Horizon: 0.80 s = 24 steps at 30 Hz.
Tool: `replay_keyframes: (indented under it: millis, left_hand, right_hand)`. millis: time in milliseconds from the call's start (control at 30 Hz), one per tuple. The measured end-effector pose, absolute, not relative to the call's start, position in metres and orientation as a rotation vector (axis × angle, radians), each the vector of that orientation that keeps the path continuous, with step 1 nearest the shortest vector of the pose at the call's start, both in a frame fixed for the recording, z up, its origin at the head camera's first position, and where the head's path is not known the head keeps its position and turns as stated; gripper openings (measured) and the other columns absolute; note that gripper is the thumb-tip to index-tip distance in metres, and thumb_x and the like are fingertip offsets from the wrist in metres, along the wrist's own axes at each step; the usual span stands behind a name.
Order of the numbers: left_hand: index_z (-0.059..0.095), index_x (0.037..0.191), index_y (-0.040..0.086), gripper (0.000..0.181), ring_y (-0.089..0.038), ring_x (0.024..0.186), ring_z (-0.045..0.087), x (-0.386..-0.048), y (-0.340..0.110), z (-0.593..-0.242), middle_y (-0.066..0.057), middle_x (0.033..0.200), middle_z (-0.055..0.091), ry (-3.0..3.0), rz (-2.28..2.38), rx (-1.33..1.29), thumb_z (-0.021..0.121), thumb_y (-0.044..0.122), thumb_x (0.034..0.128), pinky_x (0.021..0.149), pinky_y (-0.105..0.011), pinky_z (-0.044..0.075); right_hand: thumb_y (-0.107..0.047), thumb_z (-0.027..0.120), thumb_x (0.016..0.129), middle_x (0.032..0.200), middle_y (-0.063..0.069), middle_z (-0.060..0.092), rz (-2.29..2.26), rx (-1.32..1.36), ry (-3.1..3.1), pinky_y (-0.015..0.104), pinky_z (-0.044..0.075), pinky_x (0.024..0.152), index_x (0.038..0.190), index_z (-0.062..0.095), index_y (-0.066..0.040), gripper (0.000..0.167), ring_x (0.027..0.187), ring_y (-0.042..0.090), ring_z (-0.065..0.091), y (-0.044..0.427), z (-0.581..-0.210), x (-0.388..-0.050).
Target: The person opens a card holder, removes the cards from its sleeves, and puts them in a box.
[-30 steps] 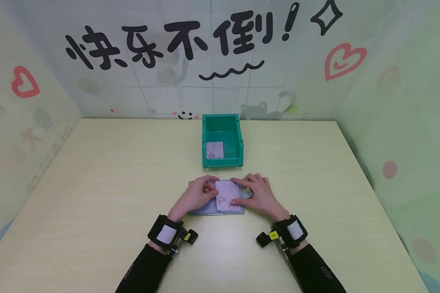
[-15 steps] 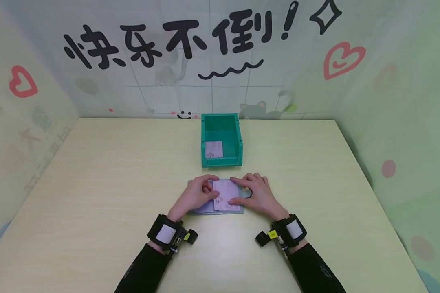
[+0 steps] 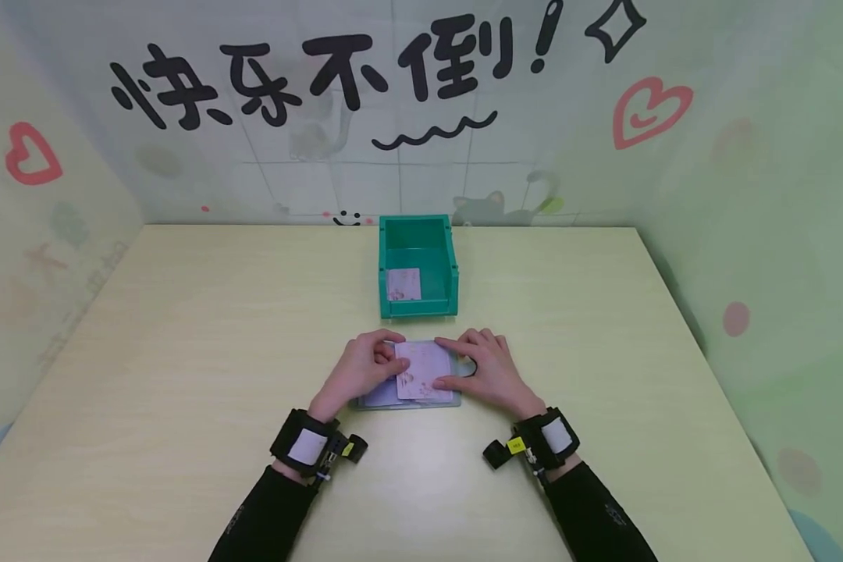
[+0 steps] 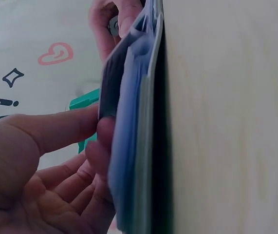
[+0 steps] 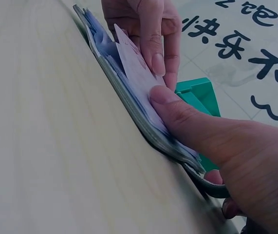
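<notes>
Over the left half of a booklet [image 3: 379, 396] on the bench [image 3: 183, 351], the left hand's [image 3: 365, 363] fingers pinch a pink card [image 3: 421, 370] by its left edge, lifted off. Beyond the booklet stands a green bin [image 3: 419, 308] holding a smaller-looking card [image 3: 403, 284]. The pink card covers the booklet's right half. At the booklet's right end, the right hand's [image 3: 487, 370] thumb and index finger are spread wide, thumb pressing the pink card.

Pale wood-grain tabletop [image 3: 183, 351]: 1 green bin [image 3: 421, 307] near back, 1 open booklet [image 3: 379, 396] in front.
</notes>
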<state>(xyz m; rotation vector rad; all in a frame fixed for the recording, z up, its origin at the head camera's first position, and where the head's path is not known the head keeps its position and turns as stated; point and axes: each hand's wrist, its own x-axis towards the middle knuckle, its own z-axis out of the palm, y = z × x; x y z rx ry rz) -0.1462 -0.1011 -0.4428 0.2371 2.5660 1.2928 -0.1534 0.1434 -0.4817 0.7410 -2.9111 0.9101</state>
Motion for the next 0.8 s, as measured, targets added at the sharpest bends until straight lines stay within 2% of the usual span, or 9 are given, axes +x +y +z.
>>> replay_keyframes:
  millis: [167,500,700,800]
  left_hand:
    - [0.061,0.129,0.004,0.040,-0.013,0.065,0.063,-0.148,-0.110,-0.439,-0.011,0.090,0.067,2.493,1.284,0.168,0.072,0.014,0.0925,0.064,-0.024,0.051]
    - [0.055,0.134,0.003,0.042,-0.016,0.064,0.061,-0.153,-0.129,-0.422,-0.014,0.095,0.064,2.421,1.307,0.093,0.069,0.009,0.0946,0.063,-0.024,0.052]
    - [0.052,0.139,0.004,0.046,-0.018,0.070,0.062,-0.159,-0.131,-0.404,-0.016,0.097,0.060,2.454,1.298,0.182,0.066,0.007,0.0962,0.065,-0.029,0.054]
    - [0.051,0.141,0.004,0.046,-0.021,0.076,0.062,-0.163,-0.129,-0.398,-0.018,0.100,0.060,2.487,1.281,0.244,0.064,0.008,0.0972,0.064,-0.028,0.051]
  right_hand:
    - [-0.047,0.085,0.076,0.100,0.002,0.058,0.924,0.732,-2.912,0.039,0.029,0.089,0.138,0.063,-0.024,0.069,0.099,0.019,0.044,0.142,-0.481,-0.153]
    - [-0.048,0.084,0.077,0.100,0.001,0.058,0.929,0.725,-2.915,0.040,0.030,0.090,0.137,0.064,-0.025,0.068,0.100,0.019,0.044,0.141,-0.482,-0.153]
    - [-0.048,0.085,0.076,0.099,0.001,0.057,0.939,0.721,-2.915,0.040,0.029,0.089,0.137,0.064,-0.025,0.068,0.099,0.019,0.044,0.142,-0.481,-0.153]
    - [-0.048,0.084,0.076,0.099,0.001,0.057,0.934,0.723,-2.917,0.040,0.029,0.088,0.137,0.064,-0.025,0.068,0.099,0.019,0.044,0.141,-0.482,-0.153]
